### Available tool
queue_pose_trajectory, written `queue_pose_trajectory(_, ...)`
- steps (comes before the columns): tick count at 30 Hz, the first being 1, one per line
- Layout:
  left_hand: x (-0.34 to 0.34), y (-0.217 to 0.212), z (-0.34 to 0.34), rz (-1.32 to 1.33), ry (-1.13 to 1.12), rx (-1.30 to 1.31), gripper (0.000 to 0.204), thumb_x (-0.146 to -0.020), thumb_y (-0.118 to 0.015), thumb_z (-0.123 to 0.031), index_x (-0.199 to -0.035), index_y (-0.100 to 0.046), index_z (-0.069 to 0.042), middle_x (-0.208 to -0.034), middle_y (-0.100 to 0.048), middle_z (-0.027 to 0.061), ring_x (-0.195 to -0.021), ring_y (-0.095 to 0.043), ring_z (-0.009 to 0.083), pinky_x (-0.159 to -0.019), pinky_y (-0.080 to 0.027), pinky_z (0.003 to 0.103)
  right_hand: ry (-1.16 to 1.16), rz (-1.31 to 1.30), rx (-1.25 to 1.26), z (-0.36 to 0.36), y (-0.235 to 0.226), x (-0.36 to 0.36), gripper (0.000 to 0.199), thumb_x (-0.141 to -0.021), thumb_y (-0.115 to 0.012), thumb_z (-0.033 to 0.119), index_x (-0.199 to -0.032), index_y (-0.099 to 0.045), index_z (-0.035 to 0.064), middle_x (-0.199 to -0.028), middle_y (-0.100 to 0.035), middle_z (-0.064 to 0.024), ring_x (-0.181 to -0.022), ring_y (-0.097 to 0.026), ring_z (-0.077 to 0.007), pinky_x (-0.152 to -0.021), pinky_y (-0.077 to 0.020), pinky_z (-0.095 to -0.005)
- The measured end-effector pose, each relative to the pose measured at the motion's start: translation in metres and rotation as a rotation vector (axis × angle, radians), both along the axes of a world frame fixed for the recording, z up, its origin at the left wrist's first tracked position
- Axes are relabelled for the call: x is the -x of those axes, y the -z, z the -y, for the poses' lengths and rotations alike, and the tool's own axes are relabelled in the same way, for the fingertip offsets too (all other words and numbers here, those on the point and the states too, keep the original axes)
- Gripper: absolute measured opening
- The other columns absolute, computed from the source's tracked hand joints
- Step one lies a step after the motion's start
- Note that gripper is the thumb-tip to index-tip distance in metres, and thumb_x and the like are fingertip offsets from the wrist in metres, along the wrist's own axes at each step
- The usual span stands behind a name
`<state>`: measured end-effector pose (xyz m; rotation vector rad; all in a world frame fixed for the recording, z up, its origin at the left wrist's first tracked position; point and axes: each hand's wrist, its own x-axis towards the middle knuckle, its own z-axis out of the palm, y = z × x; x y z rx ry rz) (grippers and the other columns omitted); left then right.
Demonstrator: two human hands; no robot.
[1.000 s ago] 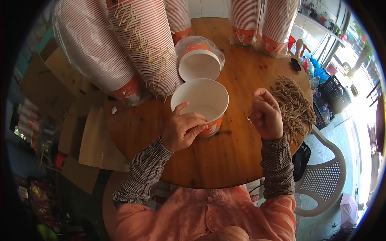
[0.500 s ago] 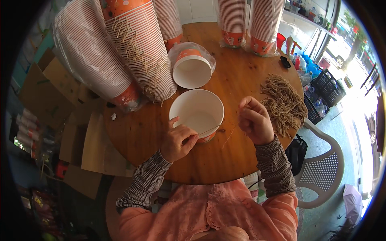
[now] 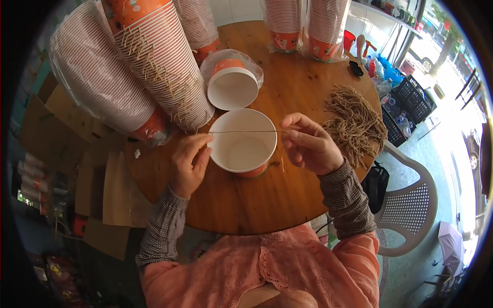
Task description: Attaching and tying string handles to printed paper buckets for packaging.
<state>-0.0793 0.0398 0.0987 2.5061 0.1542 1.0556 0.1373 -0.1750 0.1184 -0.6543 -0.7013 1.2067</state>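
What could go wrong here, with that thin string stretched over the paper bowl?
The string is pinched only at its ends by the left hand and right hand, so it might slip free. The bowl stands loose on the table and could tip if nudged. The leaning cup stacks close beside it could topple if bumped.

My clothing: two layers, arms and torso.

My left hand and my right hand are bare, with no gloves, rings or watch visible. Each of my forearms is covered to the wrist by a close-fitting sleeve in a fine dark-and-light check, with a narrow cuff. Over this I wear a salmon-pink top; its wider sleeves end near my elbows, and its front carries a lace-like textured pattern with a scalloped edge running down the centre.
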Motion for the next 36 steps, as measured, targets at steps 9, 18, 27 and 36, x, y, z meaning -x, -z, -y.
queue_pose_trajectory(9, -0.025, 0.034, 0.079, -0.008, 0.52, 1.135, 0.032, -0.103, -0.045, -0.021, -0.114, -0.06, 0.006, -0.097, -0.066, 0.0091, -0.094, -0.062, 0.0138, -0.087, -0.048, 0.028, -0.065, -0.273, -0.096, -0.03, 0.019, 0.03, 0.017, -0.1, -0.048, 0.01, -0.113, -0.057, 0.0051, -0.087, -0.06, -0.0031, -0.062, -0.056, -0.0076, -0.053, -0.0483, -0.0206)
queue_pose_trajectory(18, 0.015, 0.031, 0.07, -0.274, 0.259, 1.137, 0.018, -0.098, -0.057, -0.011, -0.101, -0.064, 0.004, -0.078, -0.065, 0.0039, -0.072, -0.062, 0.009, -0.065, -0.053, 0.023, 0.064, -0.177, 0.001, -0.004, 0.052, -0.005, 0.012, -0.098, -0.051, 0.008, -0.107, -0.058, 0.0039, -0.083, -0.063, -0.0038, -0.063, -0.059, -0.0096, -0.054, -0.0491, -0.0219)
queue_pose_trajectory(27, -0.042, 0.02, 0.077, 0.043, 0.114, 0.342, 0.005, -0.086, -0.067, -0.002, -0.09, -0.065, -0.002, -0.078, -0.061, 0.008, -0.07, -0.065, 0.019, -0.059, -0.05, 0.029, 0.699, 0.855, 0.154, 0.01, 0.038, 0.005, 0.02, -0.095, -0.054, 0.003, -0.114, -0.059, -0.0001, -0.084, -0.063, -0.0021, -0.059, -0.055, -0.0052, -0.056, -0.0452, -0.0196)
queue_pose_trajectory(36, -0.082, 0.047, 0.046, 0.161, 0.052, 0.139, 0.018, -0.084, -0.067, 0.0, -0.101, -0.066, -0.004, -0.085, -0.064, 0.0091, -0.075, -0.067, 0.0251, -0.061, -0.054, 0.034, 0.323, 0.77, 0.118, -0.048, 0.042, 0.005, 0.03, -0.091, -0.063, 0.002, -0.12, -0.056, -0.0011, -0.1, -0.067, -0.0065, -0.082, -0.065, -0.0096, -0.073, -0.0538, -0.0238)
